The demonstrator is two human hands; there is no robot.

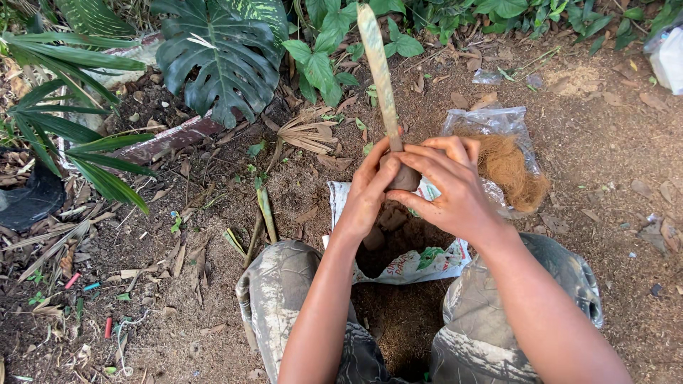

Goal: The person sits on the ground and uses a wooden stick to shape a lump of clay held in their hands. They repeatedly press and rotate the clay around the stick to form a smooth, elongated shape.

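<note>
**Both hands wrapped on a soil-packed cutting**

Head view: the left hand (370,190) and right hand (448,186) close together around a brown clump of soil (404,178) at the base of a pale green upright stem (378,67), above an open white soil bag (409,259). A clear bag of brown coconut fibre (509,167) lies just right; bare dirt ground (612,213) all around.

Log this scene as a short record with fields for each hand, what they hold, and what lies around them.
left hand: left hand pressed on a brown clump at the base of a stick
right hand: right hand wrapped over the same clump
stick: pale, leaning slightly
under the hands: opened bag of dark soil
right of the hands: clear bag of brown fibre
ground: bare dirt with dry leaves, big green leaf behind
</note>
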